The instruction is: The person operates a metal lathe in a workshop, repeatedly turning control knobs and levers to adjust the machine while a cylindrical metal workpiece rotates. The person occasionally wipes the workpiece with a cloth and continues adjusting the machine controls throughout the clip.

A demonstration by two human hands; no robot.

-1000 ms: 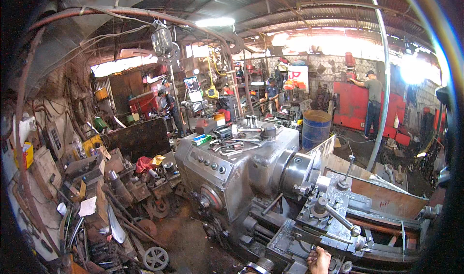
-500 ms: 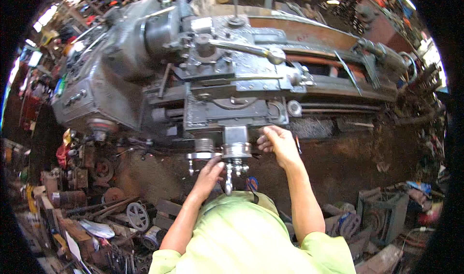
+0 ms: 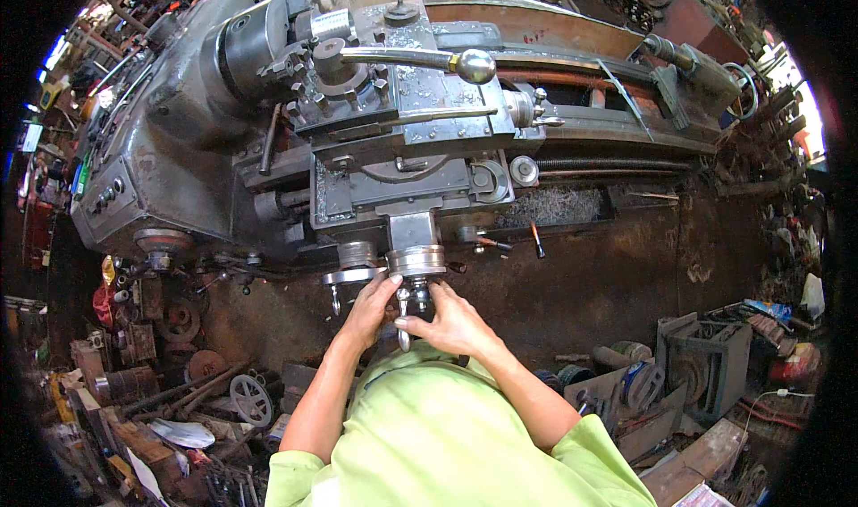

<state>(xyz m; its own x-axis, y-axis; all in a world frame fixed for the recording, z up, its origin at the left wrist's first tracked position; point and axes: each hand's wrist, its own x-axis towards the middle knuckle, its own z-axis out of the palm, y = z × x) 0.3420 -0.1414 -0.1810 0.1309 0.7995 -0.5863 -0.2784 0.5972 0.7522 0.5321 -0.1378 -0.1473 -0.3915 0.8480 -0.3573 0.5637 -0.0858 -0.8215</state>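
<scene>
A steel crank handle [image 3: 404,335] sticks out toward me below the ringed dial collar [image 3: 416,261] on the front of a metal lathe. My left hand [image 3: 366,312] is curled against the crank's left side, its fingertips up near the collar. From the right, my right hand [image 3: 454,323] closes on the crank, its thumb across the grip and its fingers partly hidden behind the crank hub. A round handwheel [image 3: 353,276] sits just left of the crank, beside my left fingers.
Above are the tool post [image 3: 340,78] with a ball-ended lever [image 3: 476,67], and the chuck [image 3: 255,46]. Curly metal shavings [image 3: 559,207] fill a tray under the bed. A red-tipped lever [image 3: 537,239] stands right of the collar. Scrap and a spoked wheel [image 3: 253,400] crowd the floor at left.
My right hand has come down and left from beside the slide onto the crank. My left hand has shifted slightly up against it. The whole view has moved and sharpened.
</scene>
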